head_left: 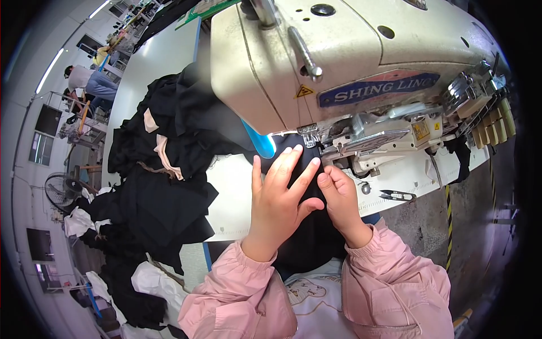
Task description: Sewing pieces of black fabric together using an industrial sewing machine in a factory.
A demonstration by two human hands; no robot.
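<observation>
A piece of black fabric (307, 229) lies on the white sewing table (237, 192) and runs under the presser foot (309, 135) of a cream industrial sewing machine (339, 56). My left hand (279, 195) rests flat on the fabric with fingers spread, fingertips close to the presser foot. My right hand (337, 195) pinches the fabric's edge just right of it, beside the machine's bed. Both sleeves are pink.
A large heap of black and beige fabric pieces (164, 169) covers the table's left side and spills toward the floor. Small thread snips (398, 196) lie on the table at the right. Other people (90, 79) work at benches in the far left background. A fan (62, 189) stands at left.
</observation>
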